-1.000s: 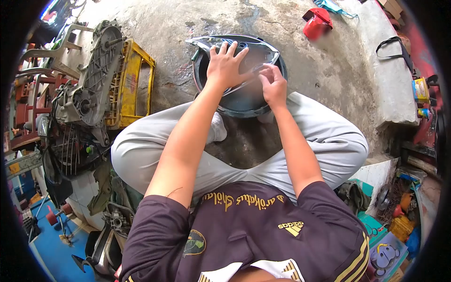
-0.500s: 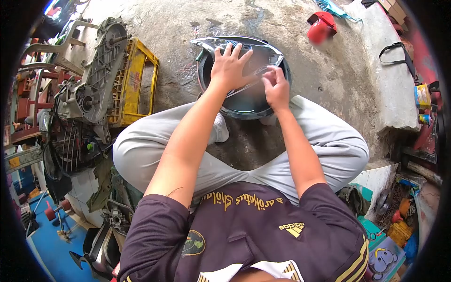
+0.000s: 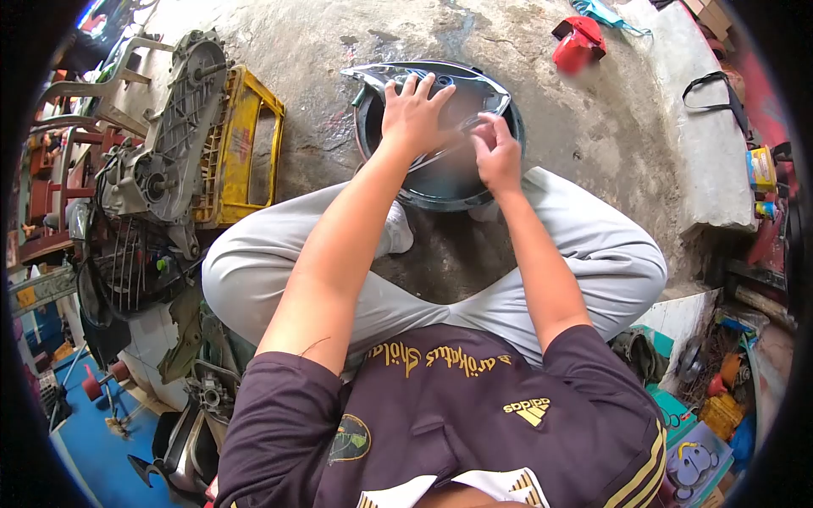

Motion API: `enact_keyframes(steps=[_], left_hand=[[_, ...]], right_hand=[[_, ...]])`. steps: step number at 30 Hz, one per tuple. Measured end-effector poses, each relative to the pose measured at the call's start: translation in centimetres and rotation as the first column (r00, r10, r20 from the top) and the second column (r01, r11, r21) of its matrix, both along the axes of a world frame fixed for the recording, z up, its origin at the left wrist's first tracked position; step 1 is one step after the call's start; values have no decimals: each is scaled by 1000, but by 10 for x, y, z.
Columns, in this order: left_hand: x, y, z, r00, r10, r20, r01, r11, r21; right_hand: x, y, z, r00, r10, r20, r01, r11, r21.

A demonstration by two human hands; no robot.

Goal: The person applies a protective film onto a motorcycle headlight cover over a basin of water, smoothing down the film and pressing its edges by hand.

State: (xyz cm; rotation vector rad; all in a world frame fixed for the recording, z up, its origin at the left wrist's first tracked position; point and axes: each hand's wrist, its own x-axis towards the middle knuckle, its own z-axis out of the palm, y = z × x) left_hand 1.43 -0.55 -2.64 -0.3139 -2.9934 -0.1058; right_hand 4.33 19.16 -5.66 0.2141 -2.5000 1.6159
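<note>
Dial centred on tub (image 3: 445,203), 12 = away from person. Tub on flr (image 3: 550,127) betw. spread knees.

Panel (image 3: 476,95): dark, glossy, bright edge lines. Lies over tub's top, mostly 12 side, covering part of the opening. Long axis runs roughly crosswise, approx. 10 to 2, the 2 end slightly nearer the person. Narrow pointed tip aims at 10 & juts past the rim; broader end at 2, corner close to rim. Near edge slants from the 2 corner back twd 7. Resting on rim or held just clear of it: can't tell.

L hand (image 3: 412,123): palm down on panel, fingers fanned twd 12, flat contact, nothing grasped. R hand (image 3: 500,154): at 3 to 4, by panel's near edge; thumb & index bent twd each other, tips blurred, can't tell if pinching anything.

Surrounds: yellow crate (image 3: 240,148) at 9, well apart from tub; grey engine case (image 3: 188,97) just beyond, same bearing. Red part (image 3: 578,46) on flr at 2, well clear of R hand; blue cloth (image 3: 611,17) near it, farther out. Black strap (image 3: 733,103) near 3, on concrete ledge (image 3: 711,161). White sock (image 3: 395,230) at 7, near tub.
</note>
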Motion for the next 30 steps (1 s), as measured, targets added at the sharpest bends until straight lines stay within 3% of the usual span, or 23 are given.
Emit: enact_keyframes(steps=[3,5,17,19,30], left_hand=[[4,-3,-2,1000,-8,26,8,1000,0],[2,0,0,1000,1,26,-1,1000,14],[2,-3,-4,1000,-10,-8,10,1000,9],[2,-1,-2,1000,-2,9,1,1000,22],[1,-1,1,1000,6,23,-6,1000,19]], right_hand=[[1,0,-5,999,14,41,-11,998,-68],[12,4,-8,999,35,29,-37,998,53],[5,2,-10,1000,-16,20,17,999,-40],[6,6,-10,996,8,93,-9,1000,7],[3,3,-10,999,-14,33,16,999,-44]])
